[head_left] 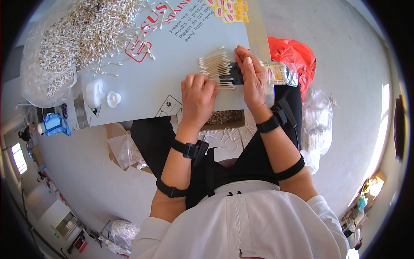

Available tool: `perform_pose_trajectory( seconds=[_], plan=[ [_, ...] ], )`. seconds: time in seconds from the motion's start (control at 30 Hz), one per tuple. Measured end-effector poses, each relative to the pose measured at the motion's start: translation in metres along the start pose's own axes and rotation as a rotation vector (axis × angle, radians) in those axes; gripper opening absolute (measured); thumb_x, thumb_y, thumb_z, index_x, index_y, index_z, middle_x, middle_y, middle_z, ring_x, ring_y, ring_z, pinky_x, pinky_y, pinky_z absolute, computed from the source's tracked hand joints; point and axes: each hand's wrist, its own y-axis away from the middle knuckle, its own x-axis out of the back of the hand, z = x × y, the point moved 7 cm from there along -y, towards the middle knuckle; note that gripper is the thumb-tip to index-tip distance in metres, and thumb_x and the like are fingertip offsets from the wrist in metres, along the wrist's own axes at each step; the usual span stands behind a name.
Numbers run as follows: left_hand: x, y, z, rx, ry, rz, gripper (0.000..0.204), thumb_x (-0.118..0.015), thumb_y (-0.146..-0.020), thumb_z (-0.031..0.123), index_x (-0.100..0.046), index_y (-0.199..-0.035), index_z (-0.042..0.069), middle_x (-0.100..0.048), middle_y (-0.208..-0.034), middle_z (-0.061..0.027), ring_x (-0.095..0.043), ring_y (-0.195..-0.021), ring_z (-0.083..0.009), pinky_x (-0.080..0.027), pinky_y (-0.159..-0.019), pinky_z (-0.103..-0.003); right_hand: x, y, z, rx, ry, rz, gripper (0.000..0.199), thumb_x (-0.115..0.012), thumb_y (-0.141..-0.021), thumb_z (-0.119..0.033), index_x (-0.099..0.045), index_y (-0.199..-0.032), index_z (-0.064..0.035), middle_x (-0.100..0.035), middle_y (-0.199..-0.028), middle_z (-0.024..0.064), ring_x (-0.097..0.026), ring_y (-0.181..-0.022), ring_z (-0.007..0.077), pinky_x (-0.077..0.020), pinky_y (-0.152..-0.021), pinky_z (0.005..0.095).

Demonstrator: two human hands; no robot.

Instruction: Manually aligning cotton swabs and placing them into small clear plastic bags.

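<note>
Two hands meet at the near edge of the pale grey surface [172, 56], working a bundle of cotton swabs [215, 69]. Left hand [197, 97] lies knuckles-up with its fingers curled together against the near ends of the swabs, pressing them flat and even. Right hand [253, 75] is clamped on a clear plastic sleeve [278, 72] with a yellow label, its thumb over the sleeve's dark mouth just where the swab tips enter. The bundle lies between the hands, fanned slightly toward the far left, part of it seemingly inside the sleeve already.

By the look of it, the step in hand is sliding the gathered swabs into the sleeve. The next move would call for keeping the bundle squared so no stick snags the mouth, while the right hand holds the sleeve open and steady.

Far left, a large loose heap of swabs [82, 30] spills from a clear bag. A small white cap [113, 99] sits near the left edge, and a red bag [295, 56] lies right of the surface.
</note>
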Motion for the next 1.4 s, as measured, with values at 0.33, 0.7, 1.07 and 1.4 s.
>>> perform_pose_trajectory(
  seconds=[0.33,0.7,1.07,1.4],
  plan=[
    [-0.017,-0.039,-0.038,0.089,0.291,0.181,0.039,-0.058,-0.082,-0.004,-0.056,-0.121,0.001,-0.06,-0.116,-0.0134,-0.051,-0.116,-0.0331,-0.041,-0.1,-0.041,-0.029,-0.048,-0.004,0.092,0.3,-0.247,0.041,-0.044,-0.104,-0.026,-0.053,-0.131,0.004,-0.059,-0.127,0.0125,-0.054,-0.121,0.0191,-0.04,-0.105,0.0294],
    [-0.022,-0.015,-0.035,0.293,0.583,0.183,0.04,-0.045,-0.101,0.023,-0.046,-0.136,0.001,-0.047,-0.138,-0.0151,-0.043,-0.129,-0.0301,-0.034,-0.109,-0.04,-0.018,0.0,-0.005,0.035,0.296,-0.162,0.044,-0.041,-0.105,-0.029,-0.052,-0.133,0.0037,-0.057,-0.131,0.0127,-0.052,-0.123,0.0194,-0.0401,-0.106,0.0315],
    [-0.025,-0.02,-0.03,0.31,0.626,0.256,0.06,-0.037,-0.104,0.038,-0.028,-0.149,0.0,-0.032,-0.154,-0.0168,-0.033,-0.141,-0.025,-0.025,-0.115,-0.037,-0.026,0.03,-0.006,0.12,0.29,0.022,0.043,-0.042,-0.105,-0.023,-0.046,-0.138,0.0033,-0.041,-0.148,0.0165,-0.038,-0.137,0.0251,-0.0289,-0.113,0.0347],
    [-0.036,-0.024,-0.036,0.399,0.972,0.33,0.06,-0.038,-0.104,0.039,-0.031,-0.146,-0.004,-0.034,-0.151,-0.0208,-0.032,-0.14,-0.0293,-0.025,-0.116,-0.04,-0.021,-0.004,0.004,0.124,0.216,0.008,0.043,-0.044,-0.104,-0.026,-0.048,-0.136,0.0034,-0.052,-0.138,0.0156,-0.046,-0.13,0.0223,-0.0334,-0.109,0.0323]
  ],
)
